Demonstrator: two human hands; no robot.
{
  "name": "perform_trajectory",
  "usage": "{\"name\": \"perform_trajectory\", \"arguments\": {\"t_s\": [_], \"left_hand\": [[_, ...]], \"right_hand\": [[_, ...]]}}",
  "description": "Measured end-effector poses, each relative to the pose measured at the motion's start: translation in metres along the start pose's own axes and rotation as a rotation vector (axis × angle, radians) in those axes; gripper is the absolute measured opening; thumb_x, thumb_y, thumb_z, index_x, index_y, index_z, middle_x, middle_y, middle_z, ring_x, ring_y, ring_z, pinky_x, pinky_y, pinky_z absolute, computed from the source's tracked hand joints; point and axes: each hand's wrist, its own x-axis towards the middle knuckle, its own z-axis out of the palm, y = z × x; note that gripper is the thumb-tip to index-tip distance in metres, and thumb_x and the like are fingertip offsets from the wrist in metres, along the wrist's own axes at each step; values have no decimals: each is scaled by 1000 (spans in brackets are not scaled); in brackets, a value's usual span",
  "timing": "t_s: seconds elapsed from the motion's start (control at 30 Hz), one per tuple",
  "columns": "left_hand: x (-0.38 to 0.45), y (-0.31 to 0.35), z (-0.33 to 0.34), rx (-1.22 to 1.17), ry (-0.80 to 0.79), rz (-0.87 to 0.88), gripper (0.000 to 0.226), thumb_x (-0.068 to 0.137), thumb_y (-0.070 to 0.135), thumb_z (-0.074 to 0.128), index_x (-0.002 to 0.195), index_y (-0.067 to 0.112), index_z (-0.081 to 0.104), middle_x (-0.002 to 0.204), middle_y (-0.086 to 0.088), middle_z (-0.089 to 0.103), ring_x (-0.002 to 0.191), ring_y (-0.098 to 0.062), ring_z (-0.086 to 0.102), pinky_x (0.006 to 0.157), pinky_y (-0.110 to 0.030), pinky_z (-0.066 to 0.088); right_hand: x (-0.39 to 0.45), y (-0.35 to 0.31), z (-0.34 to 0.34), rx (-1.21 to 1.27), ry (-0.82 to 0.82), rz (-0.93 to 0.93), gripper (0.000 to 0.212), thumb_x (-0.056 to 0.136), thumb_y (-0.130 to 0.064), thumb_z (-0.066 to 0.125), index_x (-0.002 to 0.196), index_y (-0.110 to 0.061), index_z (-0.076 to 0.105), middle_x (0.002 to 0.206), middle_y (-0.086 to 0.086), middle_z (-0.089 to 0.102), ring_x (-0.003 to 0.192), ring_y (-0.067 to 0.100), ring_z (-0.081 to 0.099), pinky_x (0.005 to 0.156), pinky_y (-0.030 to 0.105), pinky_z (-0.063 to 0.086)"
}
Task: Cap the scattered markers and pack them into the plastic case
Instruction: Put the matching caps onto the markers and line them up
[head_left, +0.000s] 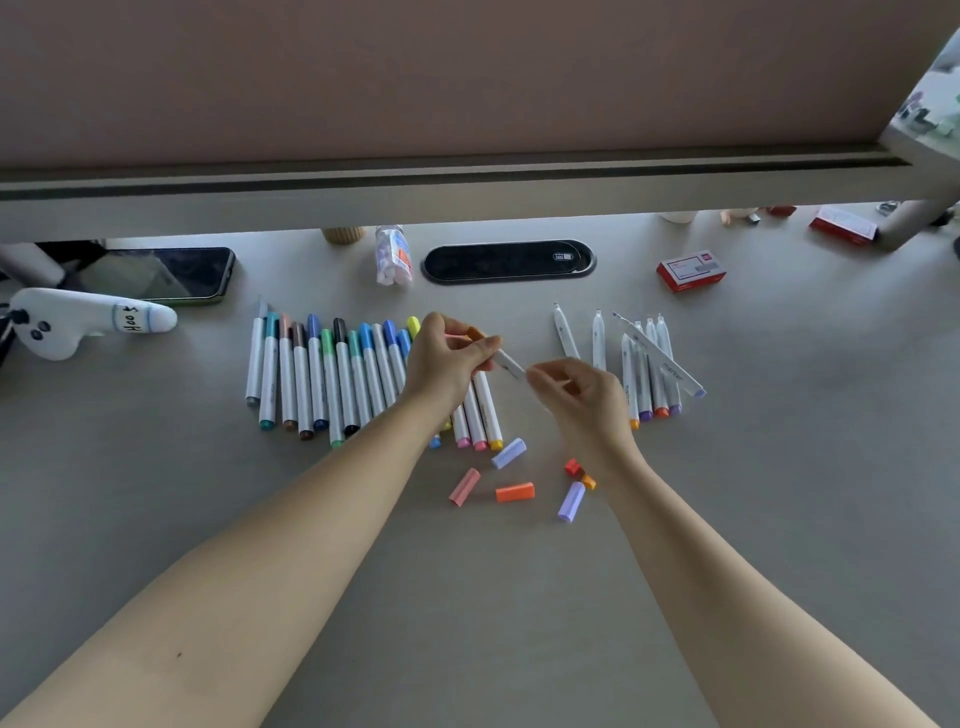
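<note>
Item 1: left hand (449, 358), raised over desk (779, 467), fingers curled, pinching orange cap (477, 335) end of a white-barrelled marker (506, 361)
Item 2: right hand (576, 397), fingers curled, thumb & forefinger pinching the other end of same marker; marker spans the gap btwn both hands, tilted, off the desk
Item 3: row of capped markers (332, 374), white barrels, caps teal/brown/blue/green/black/yellow etc., lying side by side to the left of & partly under left hand; pink & orange-ended ones stick out just below left wrist
Item 4: uncapped markers (649, 374), group lying to the right of right hand, tips pointing away; one lies slanted across the others; two more singles just beyond right hand
Item 5: loose caps on desk, nearer the person than both hands: lilac cap (509, 453), pink cap (464, 486), orange-red cap (515, 492), second lilac cap (571, 501), small red cap (572, 466) & small orange piece (588, 481) beside right wrist
Item 6: misc, far side of hands: smartphone (171, 273), white plush toy (78, 322), small bottle (394, 254), oval cable grommet (508, 261), red-and-white box (691, 270), second one farther right (844, 226)
Item 7: plastic case: cannot tell where, not seen
</note>
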Motion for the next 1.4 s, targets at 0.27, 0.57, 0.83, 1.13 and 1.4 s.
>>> {"name": "perform_trajectory", "arguments": {"t_s": [0.27,0.57,0.83,1.13,1.4], "left_hand": [[22,-6,2,510,5,163,34,85,28,60,108,6,48,103,-7,59,96,-21,55,88,-36,45],[30,-17,-1,946,-8,307,38,88,33,55,116,8,49,124,-12,52,119,-27,40,97,-37,31],[-10,-19,-17,786,-31,339,31,85,26,61,107,4,58,118,-12,57,114,-26,46,94,-32,34],[-78,-50,-31,863,-61,218,27,83,32,62,99,10,62,102,-6,60,100,-22,52,87,-32,39],[-100,-58,-29,1070,39,211,22,92,30,50,101,11,59,106,-7,59,100,-23,53,85,-33,40]], "right_hand": [[39,17,-12,-582,133,53,46,88,-32,55,130,-15,49,143,4,37,134,24,23,107,36,16],[40,28,-5,-576,177,98,20,86,-21,58,98,-9,68,133,4,45,130,25,26,108,38,16],[15,5,-10,97,44,208,9,83,-11,65,79,-14,56,71,-5,57,73,13,54,58,18,42],[-22,-6,-11,233,-100,237,32,85,0,58,117,-1,54,91,8,61,71,19,62,48,15,49],[-46,3,-4,55,-147,130,19,83,-1,60,101,-7,57,81,6,62,61,12,57,50,9,44]]}}
